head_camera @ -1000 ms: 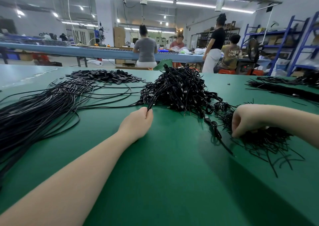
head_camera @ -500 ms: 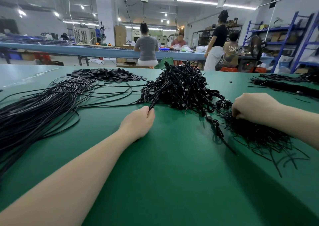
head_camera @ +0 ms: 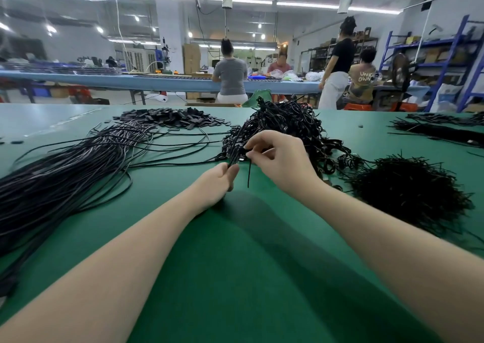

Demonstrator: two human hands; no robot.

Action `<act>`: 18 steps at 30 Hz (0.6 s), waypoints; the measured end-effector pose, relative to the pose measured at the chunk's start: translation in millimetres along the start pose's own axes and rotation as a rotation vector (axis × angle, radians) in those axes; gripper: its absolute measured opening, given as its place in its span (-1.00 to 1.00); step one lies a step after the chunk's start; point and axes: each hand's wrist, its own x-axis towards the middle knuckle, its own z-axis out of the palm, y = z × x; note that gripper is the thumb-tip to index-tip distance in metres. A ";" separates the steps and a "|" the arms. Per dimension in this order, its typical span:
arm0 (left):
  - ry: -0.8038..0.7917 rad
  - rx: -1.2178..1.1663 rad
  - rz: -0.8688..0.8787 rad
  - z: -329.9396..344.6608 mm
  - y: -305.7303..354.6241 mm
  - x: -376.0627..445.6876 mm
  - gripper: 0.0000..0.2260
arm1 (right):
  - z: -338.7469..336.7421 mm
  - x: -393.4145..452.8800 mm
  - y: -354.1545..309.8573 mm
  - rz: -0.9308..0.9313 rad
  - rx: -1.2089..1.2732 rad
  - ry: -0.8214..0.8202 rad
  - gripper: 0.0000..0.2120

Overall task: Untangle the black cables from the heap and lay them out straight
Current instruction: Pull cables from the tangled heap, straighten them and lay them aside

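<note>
Heap (head_camera: 285, 127) of tangled black cables sits mid-table (head_camera: 235, 277). Left hand (head_camera: 218, 182), at heap's near edge, grips a bunch of cable ends. Right hand (head_camera: 281, 156) pinches one cable beside it. Straightened cables (head_camera: 65, 175) lie left of heap.

Bare green table (head_camera: 235, 277) nearside; cable heap (head_camera: 285, 125) blocks ahead.

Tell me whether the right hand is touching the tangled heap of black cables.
Touching. The head view shows the right hand pinching a strand at the near edge of the cable heap.
</note>
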 end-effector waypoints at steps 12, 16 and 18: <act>0.116 0.856 0.126 15.6 10.1 1.3 -0.58 | 21.1 -1.9 6.4 -0.149 -0.022 0.015 -0.83; 0.085 1.079 0.176 18.2 14.5 -1.8 -0.61 | 12.5 1.4 -1.0 -0.137 -0.039 -0.109 -0.81; 0.025 1.166 0.213 19.9 15.8 -4.1 -0.57 | 10.3 1.7 -3.2 -0.122 -0.040 -0.137 -0.81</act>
